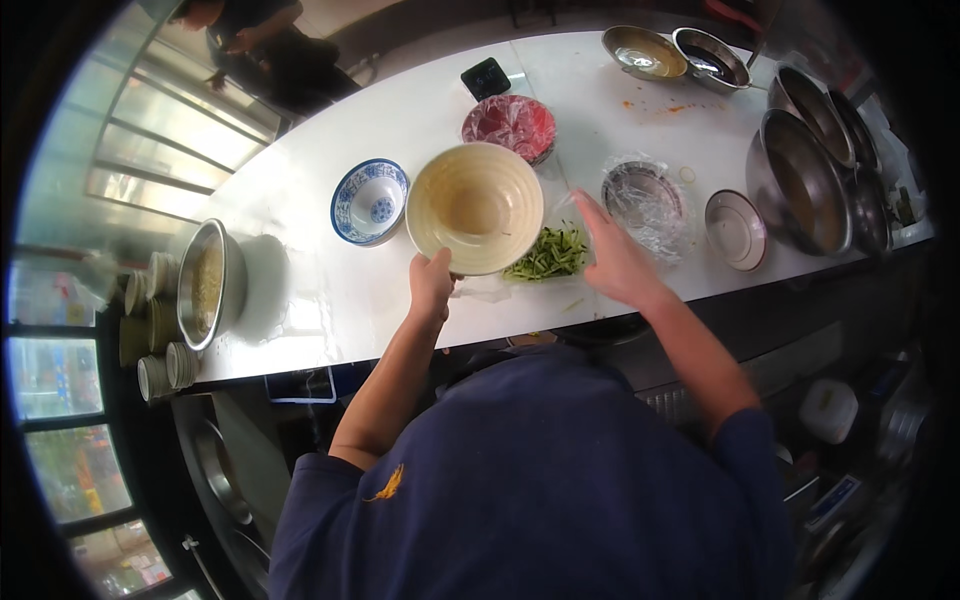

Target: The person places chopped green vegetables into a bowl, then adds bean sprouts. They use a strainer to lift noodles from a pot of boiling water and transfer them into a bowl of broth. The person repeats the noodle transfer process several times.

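The left hand (431,283) grips the near rim of a cream ribbed bowl (476,207), thumb over the edge, holding it tilted so its empty inside faces up toward the camera, above the white counter (300,280). The right hand (614,259) is open, fingers stretched forward and spread, holding nothing; it hovers just right of the bowl, over the right edge of a heap of green vegetable shreds (549,254) (they look like cucumber or green beans cut thin, though I cannot tell which) that lies on clear plastic on the counter between the two hands.

Just left of the held bowl, beyond the left hand, stands a blue-and-white patterned bowl (371,202), empty. Beyond the bowl, further from the person, is a dish covered with cling film showing red contents (510,126), and past that a small dark square object (486,77). Just beyond the right hand sits a steel bowl wrapped in cling film (644,200), and to the right of that a small shallow plate (735,229). Further right stand large steel basins (800,180), and at the far end of the counter two smaller steel bowls (680,55).

Well to the left of the left hand, at the counter's end, a steel pot (208,283) holds something pale, with stacks of small cups (160,370) beside it. Another person (265,45) stands across the counter, far off to the left.
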### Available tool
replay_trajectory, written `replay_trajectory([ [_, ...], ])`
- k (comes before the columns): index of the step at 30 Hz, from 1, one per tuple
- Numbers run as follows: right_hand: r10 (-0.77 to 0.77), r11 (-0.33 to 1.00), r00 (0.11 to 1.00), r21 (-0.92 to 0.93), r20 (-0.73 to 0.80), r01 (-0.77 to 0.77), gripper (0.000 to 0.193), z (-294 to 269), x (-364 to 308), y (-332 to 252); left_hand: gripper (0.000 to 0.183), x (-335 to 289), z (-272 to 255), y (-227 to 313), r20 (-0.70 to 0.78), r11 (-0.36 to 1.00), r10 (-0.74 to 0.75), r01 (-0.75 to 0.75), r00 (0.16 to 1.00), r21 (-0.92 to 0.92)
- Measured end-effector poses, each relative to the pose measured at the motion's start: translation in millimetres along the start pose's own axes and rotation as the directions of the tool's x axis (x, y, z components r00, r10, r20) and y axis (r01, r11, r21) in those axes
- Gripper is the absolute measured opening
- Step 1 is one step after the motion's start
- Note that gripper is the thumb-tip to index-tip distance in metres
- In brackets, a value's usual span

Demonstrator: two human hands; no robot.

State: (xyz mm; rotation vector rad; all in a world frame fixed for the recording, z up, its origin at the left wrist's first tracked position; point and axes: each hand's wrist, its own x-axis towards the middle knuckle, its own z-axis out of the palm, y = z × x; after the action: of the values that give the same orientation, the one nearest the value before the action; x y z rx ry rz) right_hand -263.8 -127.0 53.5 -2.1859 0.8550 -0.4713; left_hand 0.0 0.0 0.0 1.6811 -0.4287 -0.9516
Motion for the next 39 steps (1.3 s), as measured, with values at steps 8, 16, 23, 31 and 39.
replay_trajectory([
  [8,0.027,0.998,0.993,0.059,-0.116,-0.02,0.087,-0.3,-66.5,-18.3,0.023,-19.4,6.5,-39.1,0.056,0.956,-0.264,0.269,0.963,-0.117],
  [16,0.082,0.991,0.993,0.108,-0.083,-0.073,0.088,-14.7,-76.8,-37.2,0.024,-13.8,21.5,-51.3,-0.041,0.959,-0.263,0.257,0.964,-0.116],
  [23,0.13,0.984,0.986,0.135,-0.104,-0.115,0.089,-10.2,-88.4,-32.3,0.033,-35.7,30.1,-36.0,0.034,0.887,-0.405,0.401,0.914,-0.23],
  [31,0.239,0.912,0.959,0.373,-0.152,-0.169,0.092,-44.5,-75.2,-33.6,0.027,-86.4,17.2,46.3,0.634,0.807,-0.255,0.521,0.73,-0.276],
  [39,-0.034,0.829,0.993,0.551,-0.117,0.093,0.098,-63.0,-33.3,-73.2,0.043,-97.4,-18.0,136.0,0.29,0.891,0.311,-0.172,0.905,-0.42],
])
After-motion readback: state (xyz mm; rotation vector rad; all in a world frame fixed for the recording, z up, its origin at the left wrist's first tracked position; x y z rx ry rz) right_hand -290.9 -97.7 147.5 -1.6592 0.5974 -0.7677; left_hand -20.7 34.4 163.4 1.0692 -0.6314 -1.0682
